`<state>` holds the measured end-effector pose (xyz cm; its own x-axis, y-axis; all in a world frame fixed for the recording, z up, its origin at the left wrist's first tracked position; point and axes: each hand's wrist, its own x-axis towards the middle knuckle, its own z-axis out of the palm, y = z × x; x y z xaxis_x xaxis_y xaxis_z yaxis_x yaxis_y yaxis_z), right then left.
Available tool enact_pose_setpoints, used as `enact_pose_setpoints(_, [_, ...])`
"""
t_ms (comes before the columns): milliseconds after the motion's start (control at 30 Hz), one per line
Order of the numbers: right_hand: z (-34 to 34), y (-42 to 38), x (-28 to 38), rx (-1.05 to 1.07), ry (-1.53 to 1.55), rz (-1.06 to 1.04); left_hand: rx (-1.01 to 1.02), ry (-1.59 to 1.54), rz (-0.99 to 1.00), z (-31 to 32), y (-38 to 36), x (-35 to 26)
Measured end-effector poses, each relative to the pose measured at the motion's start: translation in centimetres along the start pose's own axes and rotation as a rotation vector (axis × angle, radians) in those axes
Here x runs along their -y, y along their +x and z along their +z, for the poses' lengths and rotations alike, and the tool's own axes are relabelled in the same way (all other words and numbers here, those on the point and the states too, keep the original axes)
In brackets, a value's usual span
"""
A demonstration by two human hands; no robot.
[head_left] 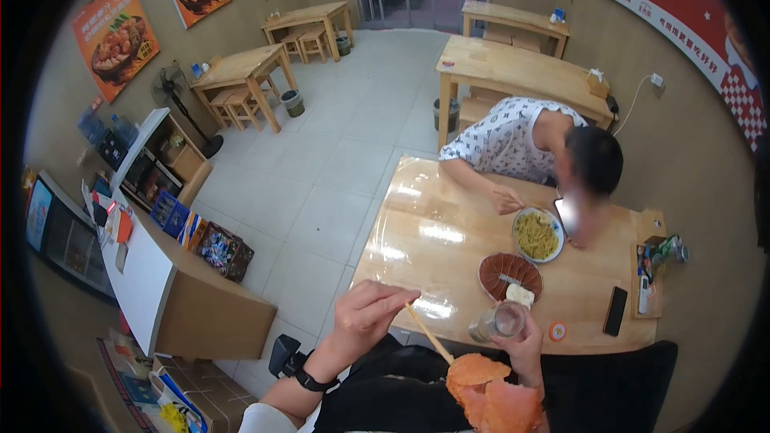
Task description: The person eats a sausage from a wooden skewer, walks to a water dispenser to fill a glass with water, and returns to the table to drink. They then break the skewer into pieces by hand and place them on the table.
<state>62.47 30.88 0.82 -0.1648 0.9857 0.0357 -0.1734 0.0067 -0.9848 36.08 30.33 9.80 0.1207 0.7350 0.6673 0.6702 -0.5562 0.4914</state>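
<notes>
My left hand (pixel 370 314), with a black band at the wrist, pinches the top of a thin wooden stick (pixel 427 331). Orange-pink food (pixel 493 397) is at the stick's lower end, close to my body. My right hand (pixel 523 345) is wrapped round a clear glass (pixel 507 321) above the table's near edge. Just beyond the glass lies a brown oval plate (pixel 511 271) with a white crumpled piece (pixel 520 294) at its near edge. A bowl of noodles (pixel 538 235) stands past the plate.
Across the wooden table (pixel 401 265) a person (pixel 521 140) bends over the bowl, one hand near it, beside a lit phone (pixel 566 216). To the right are a round orange-rimmed disc (pixel 557 330), a black phone (pixel 615 311) and a wooden caddy (pixel 648 281). A counter (pixel 148 273) stands left.
</notes>
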Motion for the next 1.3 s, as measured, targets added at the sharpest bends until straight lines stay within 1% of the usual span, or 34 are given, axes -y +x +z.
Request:
enact_pose_setpoints(67, [-0.4, 0.4, -0.3, 0.01, 0.001, -0.013, -0.015, -0.003, 0.021, 0.3, 0.2, -0.1])
enact_pose_setpoints(200, [-1.0, 1.2, -0.6, 0.044, -0.009, 0.011, 0.028, -0.029, -0.012, 0.7, 0.5, -0.6])
enact_pose_setpoints(367, [-1.4, 1.7, -1.2, 0.044, 0.0, 0.012, 0.051, -0.061, -0.097, 1.3, 0.5, -1.1])
enact_pose_setpoints(600, [-2.0, 2.6, -1.4, 0.082, -0.045, -0.004, 0.078, -0.095, -0.082, 1.8, 1.2, -1.4])
enact_pose_setpoints(700, [-1.8, 2.9, -1.1, 0.077, 0.019, 0.019, 0.046, -0.127, -0.107, 2.3, 1.4, -1.5])
enact_pose_setpoints(800, [-1.8, 3.3, -1.7, 0.09, 0.037, 0.04, 0.076, -0.118, -0.117, 2.6, 1.5, -1.5])
enact_pose_setpoints(867, [-1.9, 4.1, -3.7, 0.132, -0.013, -0.007, 0.059, -0.154, -0.129, 2.9, 1.6, -1.7])
enact_pose_setpoints(1000, [-1.0, 5.5, -11.9, 0.11, -0.029, 0.041, 0.09, -0.159, -0.154, 3.4, 1.7, -1.9])
enact_pose_setpoints(1067, [-0.6, 6.4, -15.3, 0.193, -0.17, 0.063, 0.095, -0.173, -0.174, 3.8, 1.7, -2.0])
enact_pose_setpoints(1100, [-0.4, 6.7, -16.2, 0.199, -0.256, 0.052, 0.092, -0.17, -0.18, 3.9, 1.7, -2.1])
enact_pose_setpoints(1167, [-0.1, 7.4, -19.6, 0.221, -0.252, 0.046, 0.096, -0.136, -0.177, 4.3, 1.7, -2.1])
enact_pose_setpoints(1233, [0.0, 7.9, -21.4, 0.244, -0.251, 0.039, 0.089, -0.137, -0.186, 4.8, 1.3, -1.9])
enact_pose_setpoints(1300, [0.1, 8.3, -21.9, 0.287, -0.301, 0.026, 0.081, -0.139, -0.197, 5.2, 1.1, -1.9])
